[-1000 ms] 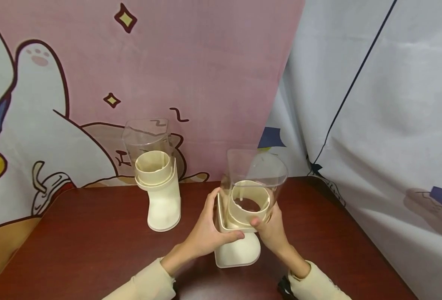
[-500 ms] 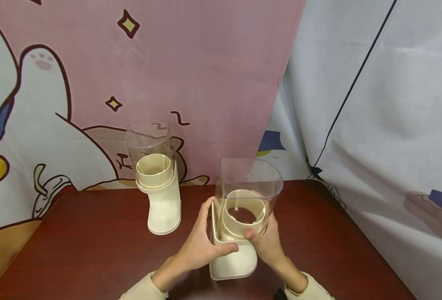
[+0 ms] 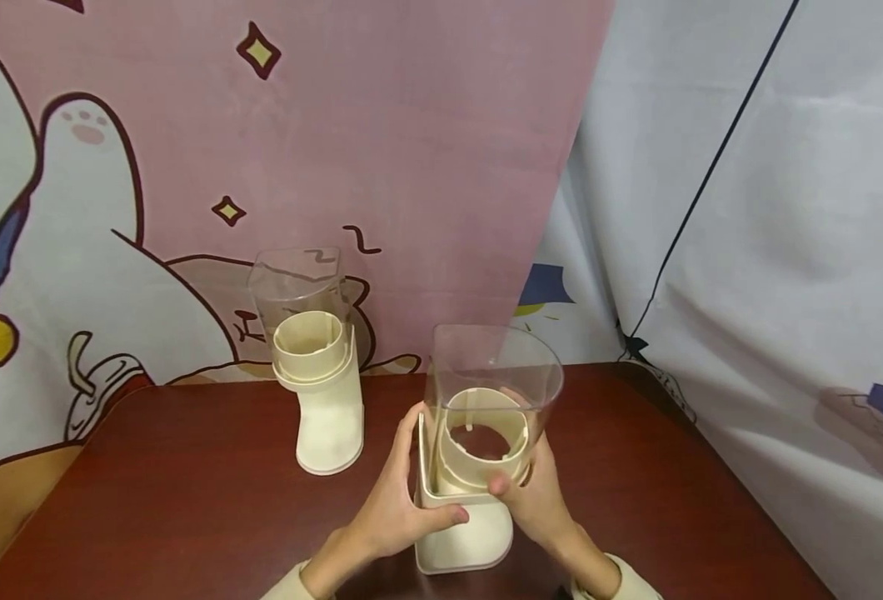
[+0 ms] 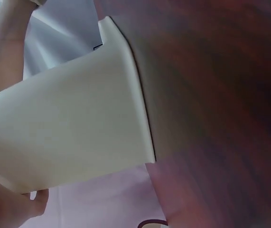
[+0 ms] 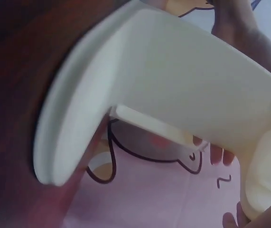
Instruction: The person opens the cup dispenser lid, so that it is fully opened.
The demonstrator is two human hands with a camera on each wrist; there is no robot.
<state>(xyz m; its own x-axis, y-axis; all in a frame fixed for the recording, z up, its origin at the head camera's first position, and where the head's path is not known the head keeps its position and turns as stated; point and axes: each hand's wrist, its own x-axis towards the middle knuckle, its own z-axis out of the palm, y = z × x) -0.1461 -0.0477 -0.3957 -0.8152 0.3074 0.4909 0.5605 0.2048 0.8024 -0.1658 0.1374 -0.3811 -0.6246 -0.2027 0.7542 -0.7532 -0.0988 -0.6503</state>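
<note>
Both grips close on the near dispenser in the head view: your left hand wraps its left side, your right hand pinches its collar, and it stands upright on the worktop between them. Each wrist view shows only its cream base, foot on the worktop.

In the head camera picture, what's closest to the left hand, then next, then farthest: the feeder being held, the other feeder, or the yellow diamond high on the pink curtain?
1. The held feeder, gripped by the left hand, at the front middle of the table.
2. The other feeder, standing further back and to the left.
3. The yellow diamond, high up on the pink curtain behind.
</note>
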